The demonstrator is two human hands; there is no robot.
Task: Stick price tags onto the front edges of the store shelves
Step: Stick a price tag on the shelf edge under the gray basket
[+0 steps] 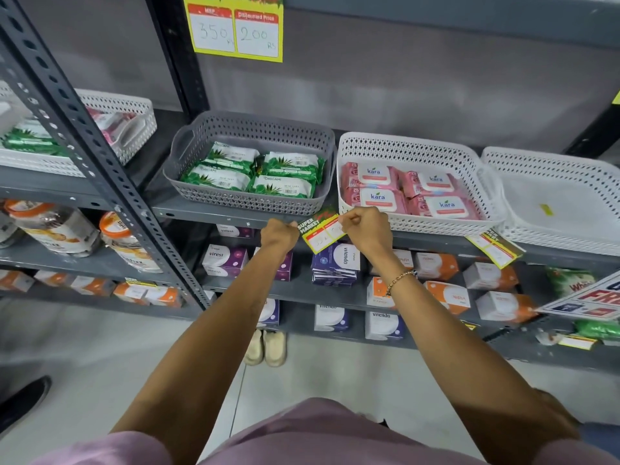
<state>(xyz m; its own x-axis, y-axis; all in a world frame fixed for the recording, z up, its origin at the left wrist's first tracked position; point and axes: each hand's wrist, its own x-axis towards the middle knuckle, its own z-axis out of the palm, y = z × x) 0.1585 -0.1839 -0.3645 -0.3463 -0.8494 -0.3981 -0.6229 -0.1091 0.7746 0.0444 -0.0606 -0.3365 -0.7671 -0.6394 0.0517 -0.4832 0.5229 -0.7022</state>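
Both hands hold one price tag against the front edge of the grey shelf, in the gap between the grey basket and the white basket. The tag is a small card with a yellow border, tilted so its right end sits higher. Its top strip is dark green and red with "SUPER MARKET" in white; below are two white boxes under red headers, with faint handwriting too blurred to read.

The left hand has its fingers curled and pinches the tag's left end. The right hand, with a bead bracelet on its wrist, has its fingers curled together and pinches the tag's upper right corner, just in front of the white basket's rim.

The grey basket holds green wipe packs; the white one holds pink "kara" packs. A second tag of the same design hangs tilted from the shelf edge further right, below an empty white basket. A larger yellow tag on the shelf above reads 350 and 200. Lower shelves carry purple and orange boxes.
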